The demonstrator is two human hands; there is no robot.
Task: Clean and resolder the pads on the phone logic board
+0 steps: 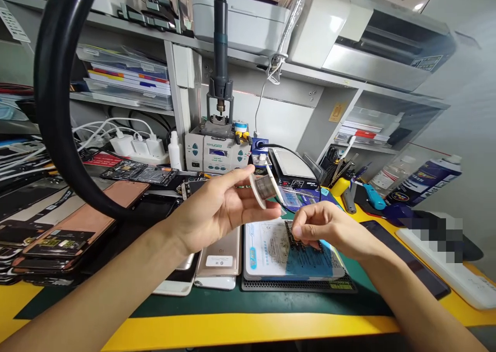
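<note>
My left hand (207, 207) is closed around a small spool of thin grey wire (265, 187) with pale flanges, held up in the air with the thumb on its upper rim. Lower and to the right, my right hand (327, 223) has its thumb and forefinger pinched together; whatever is between them is too small to make out. Partly hidden beneath those fingers is a dark circuit board (289, 232). It lies on a white and blue printed box (263, 248), which rests on a black perforated mat (298, 286).
A thick black hose (44, 83) arches across the left foreground. Phones and phone parts (81, 212) are piled at left, with a gold phone (219, 246) beside the box. Behind stands a soldering station (217, 153). Bottles, including a blue can (426, 179), and tools stand at right.
</note>
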